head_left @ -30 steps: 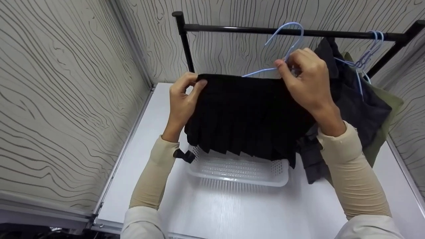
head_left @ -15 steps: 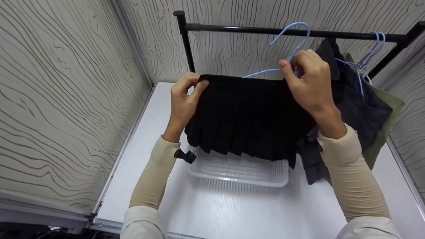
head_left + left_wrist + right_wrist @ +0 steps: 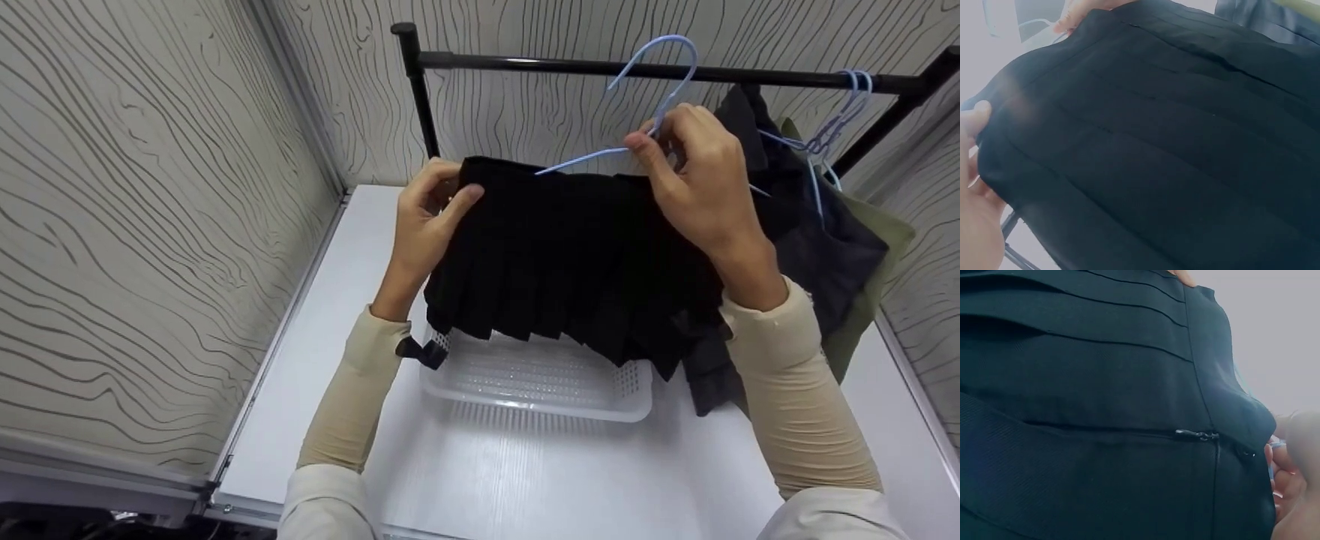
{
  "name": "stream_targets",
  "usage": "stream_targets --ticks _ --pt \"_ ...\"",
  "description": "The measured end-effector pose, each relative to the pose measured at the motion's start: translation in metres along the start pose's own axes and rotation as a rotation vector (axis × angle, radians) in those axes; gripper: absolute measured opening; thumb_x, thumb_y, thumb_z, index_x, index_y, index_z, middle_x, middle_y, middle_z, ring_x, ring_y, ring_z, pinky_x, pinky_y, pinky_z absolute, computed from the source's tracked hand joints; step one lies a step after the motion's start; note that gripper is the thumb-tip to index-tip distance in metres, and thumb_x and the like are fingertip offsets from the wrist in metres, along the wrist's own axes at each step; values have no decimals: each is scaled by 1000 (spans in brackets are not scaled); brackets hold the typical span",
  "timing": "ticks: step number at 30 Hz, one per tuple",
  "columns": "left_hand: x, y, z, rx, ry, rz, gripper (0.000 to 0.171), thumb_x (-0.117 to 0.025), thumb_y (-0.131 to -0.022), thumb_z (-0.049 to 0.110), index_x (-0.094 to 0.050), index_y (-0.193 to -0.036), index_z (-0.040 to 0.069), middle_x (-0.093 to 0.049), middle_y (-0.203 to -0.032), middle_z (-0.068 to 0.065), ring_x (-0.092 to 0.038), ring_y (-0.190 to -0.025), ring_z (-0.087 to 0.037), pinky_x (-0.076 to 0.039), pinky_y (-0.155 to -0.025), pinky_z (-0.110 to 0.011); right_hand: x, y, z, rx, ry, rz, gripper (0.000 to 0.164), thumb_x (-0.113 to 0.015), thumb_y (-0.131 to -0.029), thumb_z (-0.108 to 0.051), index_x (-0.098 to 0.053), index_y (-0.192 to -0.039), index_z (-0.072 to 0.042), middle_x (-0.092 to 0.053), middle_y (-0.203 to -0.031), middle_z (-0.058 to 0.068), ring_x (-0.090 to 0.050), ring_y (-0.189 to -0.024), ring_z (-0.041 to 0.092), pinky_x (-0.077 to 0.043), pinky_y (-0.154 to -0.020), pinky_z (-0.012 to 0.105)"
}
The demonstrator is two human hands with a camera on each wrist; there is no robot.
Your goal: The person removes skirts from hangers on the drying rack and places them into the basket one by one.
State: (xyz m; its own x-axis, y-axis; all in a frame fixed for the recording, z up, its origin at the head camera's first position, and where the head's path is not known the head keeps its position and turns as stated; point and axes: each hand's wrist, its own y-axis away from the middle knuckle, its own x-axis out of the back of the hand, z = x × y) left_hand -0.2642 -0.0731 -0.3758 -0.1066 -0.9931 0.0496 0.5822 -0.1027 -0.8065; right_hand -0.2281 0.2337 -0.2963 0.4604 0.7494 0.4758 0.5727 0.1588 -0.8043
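A black pleated skirt (image 3: 555,247) hangs between both hands, its waistband up and its hem above a white basket. My left hand (image 3: 427,225) pinches the waistband's left end between thumb and fingers. With the right hand (image 3: 701,176) I grip a blue wire hanger (image 3: 585,159) just below its hook, the skirt's waistband bunched at the same hand. The hanger's left arm slopes down into the waist opening, where its tip is hidden. In the right wrist view a zipper (image 3: 1196,435) shows below the waistband, and the right hand (image 3: 1297,478) is at the band's edge.
A black clothes rack bar (image 3: 540,66) crosses behind the hands. Dark and olive garments (image 3: 817,247) hang on blue hangers (image 3: 832,124) at the right. The white perforated basket (image 3: 536,406) stands on the white table (image 3: 480,480). A patterned wall (image 3: 150,225) rises at left.
My left hand has moved slightly right, slackening the waistband so it gapes round the hanger's arm. The hanger has risen a little, and part of the skirt's hem has lifted.
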Motion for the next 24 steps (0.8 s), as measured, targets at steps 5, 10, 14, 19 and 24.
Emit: stream_targets --ticks 5,10,14,19,24 --pt "0 1 -1 17 -26 44 12 -78 -94 1 -74 -102 -7 -65 -98 6 -57 -77 -9 -46 -68 -22 -1 1 -1 -24 -9 25 36 -74 -100 -26 -65 -87 6 -57 -78 14 -40 -77 1 -32 -72 21" --pt "2 1 0 13 -57 93 12 -80 -93 3 -75 -99 -7 -62 -93 7 -60 -78 -8 -52 -70 -22 -2 2 -2 -59 -8 56 34 -78 -97 -17 -60 -79 6 -45 -73 1 -38 -74 3 -30 -72 22" --pt "5 1 2 -1 -58 87 13 -81 -92 3 -75 -97 -7 -62 -92 4 -63 -84 -10 -57 -80 -25 -1 5 -2 -69 -1 75 32 -80 -95 -12 -60 -78 6 -45 -71 5 -38 -72 5 -29 -71 21" --pt "8 3 3 -10 -66 79 11 -81 -91 0 -74 -96 -8 -63 -93 3 -64 -87 -11 -59 -84 -27 -1 7 -3 -80 -7 86 33 -80 -96 -12 -59 -77 6 -45 -71 10 -39 -72 9 -29 -70 21" --pt "10 5 4 -6 -63 92 9 -80 -90 -3 -74 -95 -8 -64 -93 3 -65 -86 -10 -58 -80 -26 -3 7 -5 -86 -19 97 34 -77 -98 -12 -58 -77 6 -43 -73 2 -39 -72 8 -29 -70 22"
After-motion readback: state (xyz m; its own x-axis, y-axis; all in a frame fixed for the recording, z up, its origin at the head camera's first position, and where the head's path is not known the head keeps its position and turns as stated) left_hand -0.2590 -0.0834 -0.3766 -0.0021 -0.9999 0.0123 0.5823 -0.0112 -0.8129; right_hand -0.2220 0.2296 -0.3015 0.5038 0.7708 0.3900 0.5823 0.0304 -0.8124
